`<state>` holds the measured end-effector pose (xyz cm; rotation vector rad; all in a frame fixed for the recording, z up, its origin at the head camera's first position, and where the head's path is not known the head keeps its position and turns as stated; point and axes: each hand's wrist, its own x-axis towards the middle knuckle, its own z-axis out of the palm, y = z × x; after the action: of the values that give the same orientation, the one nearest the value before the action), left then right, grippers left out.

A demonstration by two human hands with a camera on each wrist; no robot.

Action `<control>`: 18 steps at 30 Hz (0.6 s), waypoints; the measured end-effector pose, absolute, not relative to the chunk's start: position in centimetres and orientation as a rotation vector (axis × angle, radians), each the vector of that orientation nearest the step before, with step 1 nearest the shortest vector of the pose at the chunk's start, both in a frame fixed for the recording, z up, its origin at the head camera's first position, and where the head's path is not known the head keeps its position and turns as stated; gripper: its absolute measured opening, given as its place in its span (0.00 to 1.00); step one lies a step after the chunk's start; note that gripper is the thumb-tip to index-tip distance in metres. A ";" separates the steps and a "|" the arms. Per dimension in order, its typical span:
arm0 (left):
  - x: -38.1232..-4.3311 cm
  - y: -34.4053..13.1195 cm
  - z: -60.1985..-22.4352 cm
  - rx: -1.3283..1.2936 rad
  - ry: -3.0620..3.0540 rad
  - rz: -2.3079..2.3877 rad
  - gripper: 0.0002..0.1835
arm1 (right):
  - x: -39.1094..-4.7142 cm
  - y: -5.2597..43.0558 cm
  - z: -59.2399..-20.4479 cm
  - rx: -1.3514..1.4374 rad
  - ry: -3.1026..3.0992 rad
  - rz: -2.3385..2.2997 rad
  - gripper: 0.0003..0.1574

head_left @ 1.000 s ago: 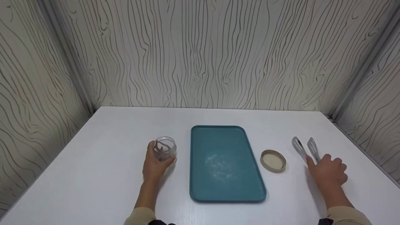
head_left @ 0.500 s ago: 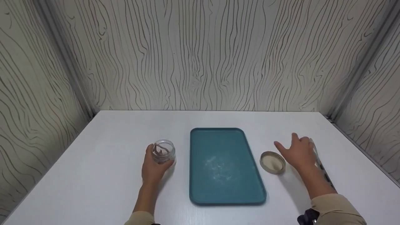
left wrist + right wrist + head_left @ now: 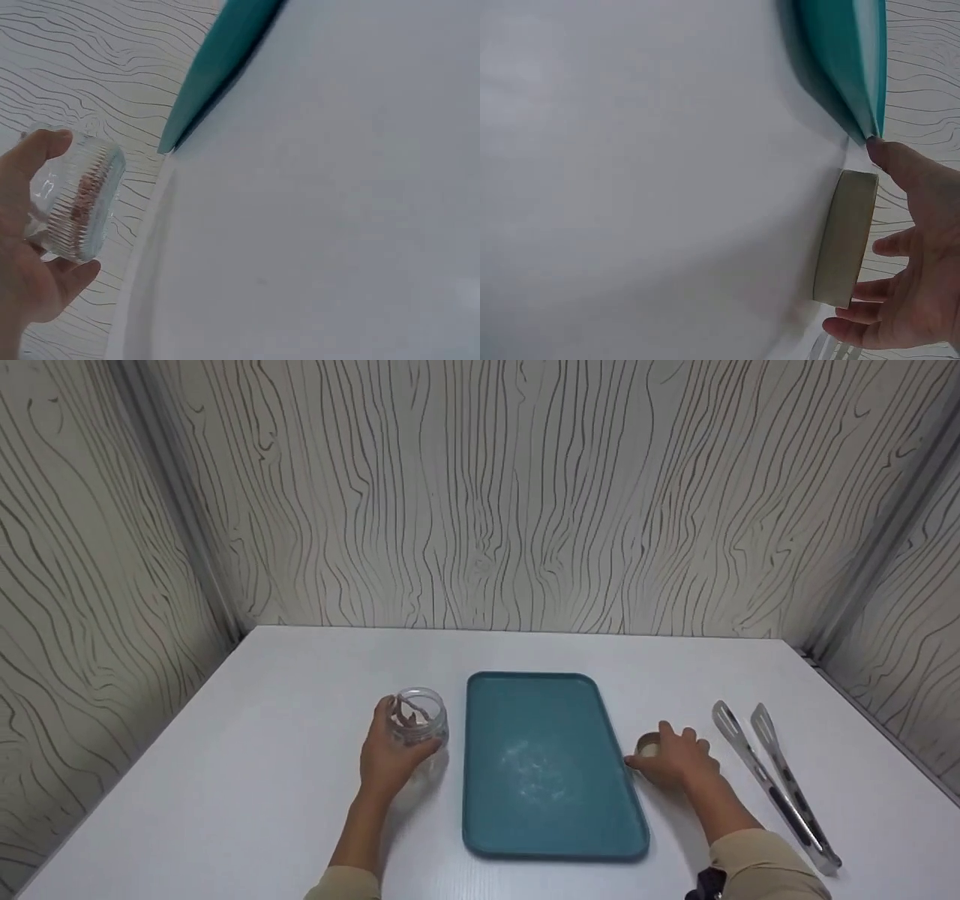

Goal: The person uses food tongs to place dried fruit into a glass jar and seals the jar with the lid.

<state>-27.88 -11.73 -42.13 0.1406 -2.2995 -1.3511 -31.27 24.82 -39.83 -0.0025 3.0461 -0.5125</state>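
My left hand (image 3: 388, 757) grips a clear ribbed glass jar (image 3: 86, 196), thumb on one side and fingers on the other. The jar's mouth has no cover, and brownish, twig-like pieces show inside it. To the right of the teal tray, my right hand (image 3: 679, 761) reaches over a round beige lid (image 3: 846, 238), which rests on the table with its hollow side up. In the right wrist view the thumb stands apart from the lid near the tray's edge, while the other fingers spread by the lid's opposite side. The hand hides part of the lid in the head view.
Between both hands lies the teal tray (image 3: 551, 765), with whitish marks on its surface. Metal tongs (image 3: 780, 787) with slotted ends lie spread on the white table (image 3: 225, 780) to the right. Wood-patterned panels (image 3: 480, 495) enclose the back and sides.
My right hand has let go of the tongs and moved left over the lid. The tongs now lie fully in sight. The left hand and jar have shifted slightly toward the tray.
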 end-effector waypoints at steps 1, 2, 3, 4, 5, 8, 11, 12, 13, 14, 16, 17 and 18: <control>-27.8 -11.5 -42.0 0.131 -2.299 -1.365 0.47 | -31.2 24.9 -40.0 -0.004 3.051 -0.510 0.55; -27.8 -11.3 -41.8 0.123 -2.305 -1.371 0.47 | -31.1 25.0 -40.2 -0.004 3.055 -0.510 0.55; -27.7 -11.1 -41.6 0.117 -2.309 -1.379 0.48 | -31.1 25.0 -40.3 -0.007 3.060 -0.510 0.55; -27.7 -10.8 -41.4 0.111 -2.313 -1.388 0.48 | -31.1 25.1 -40.4 -0.010 3.064 -0.510 0.55; -27.7 -10.6 -41.2 0.104 -2.316 -1.396 0.48 | -31.0 25.1 -40.5 -0.012 3.067 -0.511 0.55; -27.6 -9.8 -40.6 0.087 -2.317 -1.419 0.48 | -30.9 25.2 -40.8 -0.016 3.076 -0.526 0.53; -27.5 -9.1 -40.1 0.051 -2.299 -1.438 0.48 | -30.9 25.3 -40.9 -0.021 3.090 -0.530 0.52; -27.5 -8.9 -40.0 0.040 -2.293 -1.439 0.48 | -30.9 25.3 -40.9 -0.022 3.097 -0.529 0.52; -27.4 -8.7 -39.9 0.027 -2.288 -1.437 0.48 | -30.9 25.4 -40.9 -0.024 3.103 -0.528 0.51; -27.4 -8.5 -39.8 0.017 -2.283 -1.436 0.48 | -30.9 25.4 -40.8 -0.024 3.107 -0.524 0.51; -27.4 -8.1 -39.7 -0.001 -2.275 -1.434 0.47 | -30.8 25.4 -40.7 -0.020 3.112 -0.517 0.51; -27.4 -7.9 -39.7 -0.013 -2.273 -1.431 0.46 | -30.8 25.5 -40.5 -0.018 3.111 -0.517 0.51; -27.4 -7.8 -39.7 -0.028 -2.273 -1.428 0.46 | -30.8 25.5 -40.4 -0.014 3.107 -0.519 0.51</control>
<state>-27.42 -7.80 -39.72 -0.0283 -2.2732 -1.4278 -30.81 25.47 -40.37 -0.0141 3.1069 -0.5190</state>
